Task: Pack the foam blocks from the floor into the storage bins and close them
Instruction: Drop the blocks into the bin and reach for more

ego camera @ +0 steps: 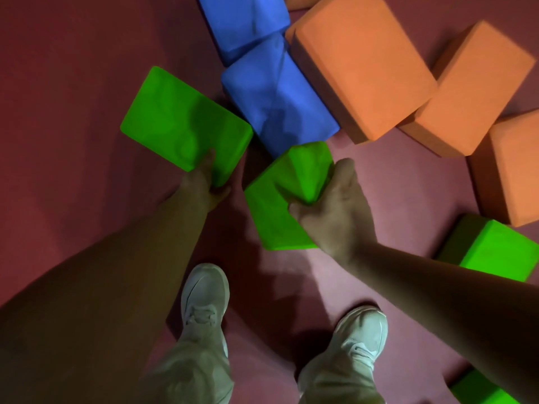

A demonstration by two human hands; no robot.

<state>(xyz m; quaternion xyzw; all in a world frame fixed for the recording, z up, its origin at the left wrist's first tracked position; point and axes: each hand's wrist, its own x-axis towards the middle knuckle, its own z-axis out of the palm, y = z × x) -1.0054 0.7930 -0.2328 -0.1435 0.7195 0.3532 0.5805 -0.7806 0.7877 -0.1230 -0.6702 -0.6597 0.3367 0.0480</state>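
A: We logged both hands as full. The left hand (204, 185) gripped the near corner of the left block (180, 121). The right hand (335, 211) squeezed the right block (277, 217), which sat tilted just beside the first. Both blocks were green.

B: Were they off the floor (73, 141)?

A: We couldn't tell for either (no clean shadow line underneath).

B: How would they handle?

A: Soft and light, we judged. The foam buckled under the right fingers, and the blue blocks (277, 103) behind showed dents. One hand per block looked like enough, but a corner pinch may fold, so we'd take a short edge with the thumb across the top face.

B: And the rest?

A: Orange blocks (358, 68) were piled at the far right, touching the blue ones. A third green block (490, 249) lay by the right forearm. A fourth green block (481, 395) was cut off at the bottom edge.

B: Bins?

A: None were in view. The fingers under both blocks were hidden, so we only guessed at their placement.
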